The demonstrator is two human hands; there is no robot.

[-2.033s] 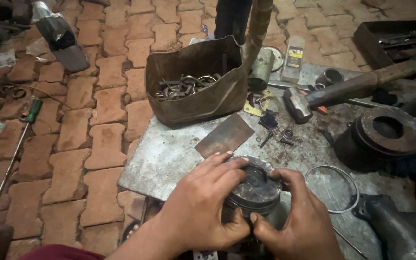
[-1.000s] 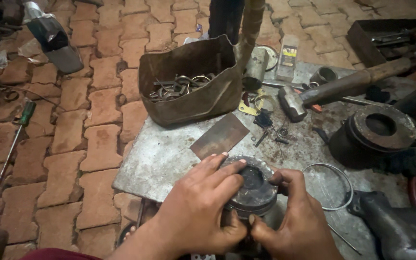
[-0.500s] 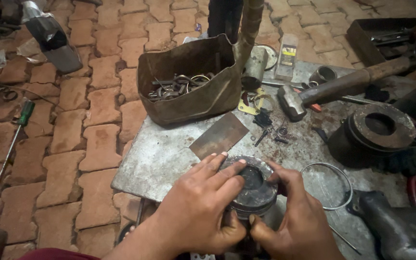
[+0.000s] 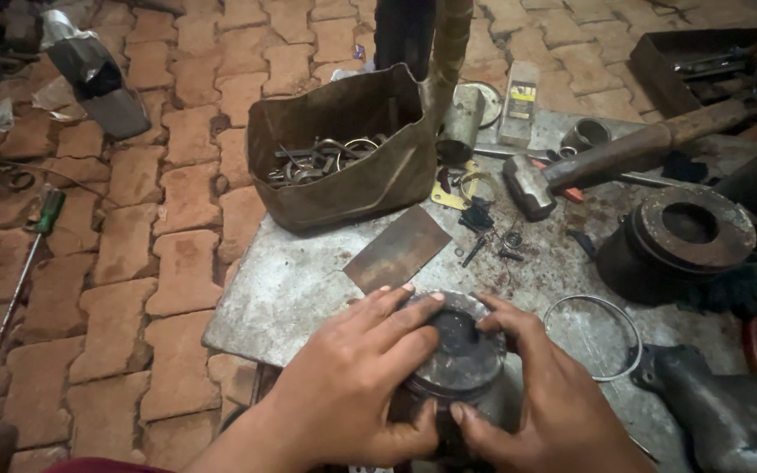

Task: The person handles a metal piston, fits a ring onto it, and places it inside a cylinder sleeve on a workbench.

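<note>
A dark round metal piston (image 4: 459,355) stands upright near the front edge of a grey metal worktable (image 4: 295,285). My left hand (image 4: 357,381) wraps around its left side, fingers spread over the rim and thumb low at the front. My right hand (image 4: 545,398) clasps its right side, thumb meeting the left thumb at the front. Both hands grip the piston; its lower part is hidden behind them.
A thin wire ring (image 4: 596,337) lies right of the piston. A flat metal sheet (image 4: 398,248) lies behind it. A dented tin of rings and parts (image 4: 343,153), a hammer (image 4: 606,162), a round black cylinder part (image 4: 676,241) and small screws sit farther back. A screwdriver (image 4: 19,285) lies on the brick floor.
Both hands have kept their hold on the piston. The fingers have shifted slightly around its rim and the view has moved a little.
</note>
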